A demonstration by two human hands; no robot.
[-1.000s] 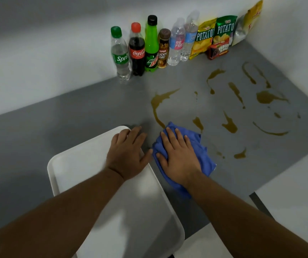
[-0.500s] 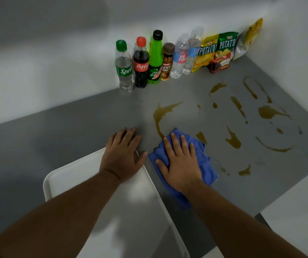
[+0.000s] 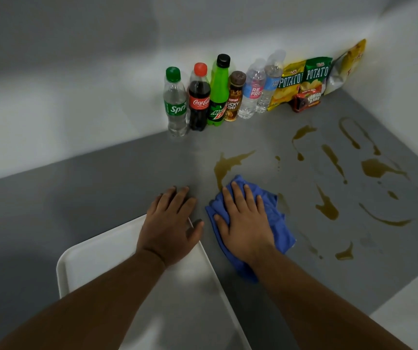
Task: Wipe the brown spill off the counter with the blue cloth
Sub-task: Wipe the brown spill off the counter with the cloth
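We judge the blue cloth [image 3: 276,218] to be soft and light, easy to bunch up — so it is better pressed flat from above than pinched. It lies on the grey counter [image 3: 102,188], its far edge touching the brown spill [image 3: 228,164]. Our right hand [image 3: 244,223] is spread wide, palm down on it. Our left hand [image 3: 170,223] rests open at the white tray [image 3: 96,261] corner — holding nothing.

Sprite bottle [image 3: 175,102], Coca-Cola bottle [image 3: 199,98], POTATO bags [image 3: 317,73]
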